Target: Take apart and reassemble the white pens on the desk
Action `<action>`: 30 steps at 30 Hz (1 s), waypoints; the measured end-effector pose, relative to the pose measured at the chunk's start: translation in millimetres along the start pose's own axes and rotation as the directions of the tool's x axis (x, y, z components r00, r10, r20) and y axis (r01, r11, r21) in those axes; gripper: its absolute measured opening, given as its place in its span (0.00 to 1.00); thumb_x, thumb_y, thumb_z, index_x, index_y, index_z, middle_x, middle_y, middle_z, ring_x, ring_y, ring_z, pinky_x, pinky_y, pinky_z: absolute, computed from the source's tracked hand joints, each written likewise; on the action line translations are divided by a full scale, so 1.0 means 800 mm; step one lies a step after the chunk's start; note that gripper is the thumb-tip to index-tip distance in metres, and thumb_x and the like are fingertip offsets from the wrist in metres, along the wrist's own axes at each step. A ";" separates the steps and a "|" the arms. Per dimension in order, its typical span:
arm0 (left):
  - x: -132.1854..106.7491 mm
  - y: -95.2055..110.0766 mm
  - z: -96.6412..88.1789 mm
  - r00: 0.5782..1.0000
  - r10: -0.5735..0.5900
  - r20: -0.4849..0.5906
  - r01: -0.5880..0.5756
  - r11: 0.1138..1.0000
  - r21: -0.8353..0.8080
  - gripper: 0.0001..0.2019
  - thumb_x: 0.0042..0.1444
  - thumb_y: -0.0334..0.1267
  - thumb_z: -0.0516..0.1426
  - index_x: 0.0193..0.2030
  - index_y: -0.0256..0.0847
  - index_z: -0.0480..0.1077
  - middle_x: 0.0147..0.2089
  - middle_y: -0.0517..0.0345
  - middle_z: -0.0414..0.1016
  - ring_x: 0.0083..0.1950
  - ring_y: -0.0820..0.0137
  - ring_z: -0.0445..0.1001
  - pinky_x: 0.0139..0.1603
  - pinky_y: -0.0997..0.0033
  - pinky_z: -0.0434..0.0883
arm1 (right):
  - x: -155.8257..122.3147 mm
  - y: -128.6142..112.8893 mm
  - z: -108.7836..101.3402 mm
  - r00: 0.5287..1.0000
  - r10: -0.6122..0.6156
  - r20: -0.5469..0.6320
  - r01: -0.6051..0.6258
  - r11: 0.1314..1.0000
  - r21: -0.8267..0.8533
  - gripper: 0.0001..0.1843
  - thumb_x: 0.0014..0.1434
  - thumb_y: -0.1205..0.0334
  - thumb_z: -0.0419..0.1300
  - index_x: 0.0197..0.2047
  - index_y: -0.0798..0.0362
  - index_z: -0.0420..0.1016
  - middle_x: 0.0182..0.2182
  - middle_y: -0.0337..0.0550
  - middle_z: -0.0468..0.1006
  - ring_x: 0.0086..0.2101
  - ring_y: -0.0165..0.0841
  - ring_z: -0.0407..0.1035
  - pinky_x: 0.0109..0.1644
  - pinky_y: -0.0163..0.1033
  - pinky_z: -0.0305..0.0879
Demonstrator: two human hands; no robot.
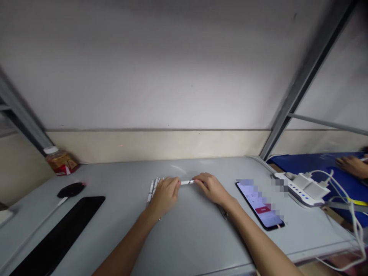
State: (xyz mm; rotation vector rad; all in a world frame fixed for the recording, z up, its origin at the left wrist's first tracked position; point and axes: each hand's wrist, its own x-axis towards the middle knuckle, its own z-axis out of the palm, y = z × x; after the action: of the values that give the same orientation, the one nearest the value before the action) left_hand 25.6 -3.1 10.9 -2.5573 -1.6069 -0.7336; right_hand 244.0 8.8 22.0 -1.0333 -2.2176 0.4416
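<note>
A slim white pen (187,183) with dark marks lies level between my two hands, just above or on the grey table; which of these I cannot tell. My left hand (166,192) pinches its left end. At the other end, the fingertips of my right hand (211,187) are closed on it. Several similar white pens (151,190) lie side by side against the left of my left hand, partly hidden by it. Some small shiny item (223,213) shows beneath my right wrist, too covered to name.
On the right lie a lit phone (260,206) and a white power strip (300,188) with plugs and cables. A black mouse (71,189), a long black pad (61,234) and a bottle (60,161) stand left. Another person's hand (353,166) rests over a blue table (304,163).
</note>
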 end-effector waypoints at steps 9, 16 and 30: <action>-0.006 0.007 0.003 0.997 0.027 0.073 -0.020 0.995 -0.096 0.10 0.65 0.40 0.45 0.47 0.43 0.64 0.42 0.55 0.74 0.45 0.63 0.72 0.48 0.61 0.60 | -0.006 -0.007 0.004 1.000 -0.014 0.014 0.016 0.987 -0.158 0.16 0.60 0.63 0.59 0.51 0.51 0.69 0.45 0.47 0.73 0.45 0.37 0.66 0.49 0.40 0.58; -0.012 0.008 0.012 0.991 0.074 0.114 -0.064 0.994 -0.093 0.11 0.66 0.38 0.43 0.42 0.42 0.66 0.42 0.55 0.74 0.45 0.63 0.70 0.47 0.60 0.59 | -0.007 -0.026 0.014 0.978 -0.003 0.210 0.078 0.934 -0.348 0.12 0.66 0.66 0.48 0.45 0.53 0.72 0.40 0.47 0.78 0.39 0.35 0.70 0.45 0.39 0.55; -0.014 0.010 0.001 0.992 0.070 0.104 -0.070 0.998 -0.008 0.16 0.67 0.42 0.40 0.41 0.43 0.67 0.39 0.56 0.73 0.43 0.64 0.68 0.49 0.59 0.57 | -0.007 -0.035 0.028 0.998 0.005 0.061 0.022 0.900 -0.434 0.12 0.67 0.61 0.48 0.43 0.52 0.72 0.40 0.48 0.72 0.42 0.37 0.64 0.45 0.41 0.56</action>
State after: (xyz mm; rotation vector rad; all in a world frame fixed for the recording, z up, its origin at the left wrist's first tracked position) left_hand 29.3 -15.8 7.3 -2.6818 -1.5353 -0.6078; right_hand 216.2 -14.2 18.0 -1.2471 -2.4358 -0.0394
